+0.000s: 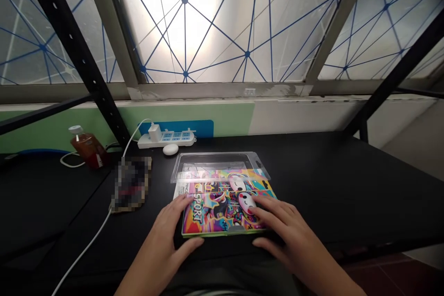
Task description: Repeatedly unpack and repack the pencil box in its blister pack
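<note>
on the table (329, 189), left hand (168, 229) and right hand (289, 224) touch colourful case (220, 215)

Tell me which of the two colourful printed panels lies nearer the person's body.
The panel marked SPORT, between the left hand and the right hand. The other panel lies farther off, behind it, partly seen through the clear plastic tray.

Pixelated blur hides the surface of a dark, flat, oblong item (132, 184). A thin white cable (92, 239) runs out past the bottom edge, which also crops both bare forearms. The right hand's (289, 224) fingers cover part of a flat, multicoloured, cartoon-printed box (222, 212).
</note>
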The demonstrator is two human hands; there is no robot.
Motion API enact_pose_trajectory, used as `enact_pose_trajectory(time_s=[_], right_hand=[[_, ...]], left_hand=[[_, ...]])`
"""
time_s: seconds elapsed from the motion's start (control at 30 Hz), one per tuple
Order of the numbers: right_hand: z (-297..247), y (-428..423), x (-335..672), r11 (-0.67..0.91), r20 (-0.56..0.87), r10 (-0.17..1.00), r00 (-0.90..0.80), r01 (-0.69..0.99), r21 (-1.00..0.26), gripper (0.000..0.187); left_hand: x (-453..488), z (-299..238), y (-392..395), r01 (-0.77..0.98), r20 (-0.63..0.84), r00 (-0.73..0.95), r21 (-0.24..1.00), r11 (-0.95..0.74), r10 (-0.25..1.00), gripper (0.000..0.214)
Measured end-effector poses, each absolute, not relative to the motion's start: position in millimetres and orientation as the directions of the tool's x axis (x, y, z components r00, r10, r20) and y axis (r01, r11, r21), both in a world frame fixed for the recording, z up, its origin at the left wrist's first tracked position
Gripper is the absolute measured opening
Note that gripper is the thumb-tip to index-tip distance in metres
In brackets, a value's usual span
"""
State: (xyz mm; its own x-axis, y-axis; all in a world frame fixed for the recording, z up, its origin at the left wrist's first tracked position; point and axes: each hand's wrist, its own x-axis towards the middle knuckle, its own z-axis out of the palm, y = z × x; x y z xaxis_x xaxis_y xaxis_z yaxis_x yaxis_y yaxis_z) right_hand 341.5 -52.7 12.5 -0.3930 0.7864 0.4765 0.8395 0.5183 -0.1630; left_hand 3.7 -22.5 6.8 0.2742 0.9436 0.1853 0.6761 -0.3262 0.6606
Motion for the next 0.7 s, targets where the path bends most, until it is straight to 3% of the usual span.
enact_pose_trajectory(time_s=[0.27,0.37,0.53,0.6,0.7], right_hand=[[40,-26,377,0.442,0.267,0.896,-0.354,0.758,-0.479,0.046],[61,-12,374,0.360,0.273,0.931,-0.243,0.739,-0.570,0.031],[67,0,359,0.291,0.340,0.937,-0.082,0.723,-0.626,0.037],[55,-7,358,0.297,0.358,0.931,-0.065,0.706,-0.643,0.036],[32,-25,365,0.344,0.389,0.918,-0.076,0.642,-0.685,0.029]], left_hand=[[12,12,-24,0.641,0.153,0.202,0.726,-0.249,0.967,0.084],[13,12,-28,0.639,0.110,0.225,0.734,-0.232,0.968,0.092],[13,14,-31,0.658,0.070,0.218,0.726,-0.199,0.973,0.105],[14,15,-31,0.652,0.073,0.200,0.734,-0.188,0.977,0.100],[16,16,-30,0.653,0.073,0.170,0.739,-0.168,0.983,0.073]])
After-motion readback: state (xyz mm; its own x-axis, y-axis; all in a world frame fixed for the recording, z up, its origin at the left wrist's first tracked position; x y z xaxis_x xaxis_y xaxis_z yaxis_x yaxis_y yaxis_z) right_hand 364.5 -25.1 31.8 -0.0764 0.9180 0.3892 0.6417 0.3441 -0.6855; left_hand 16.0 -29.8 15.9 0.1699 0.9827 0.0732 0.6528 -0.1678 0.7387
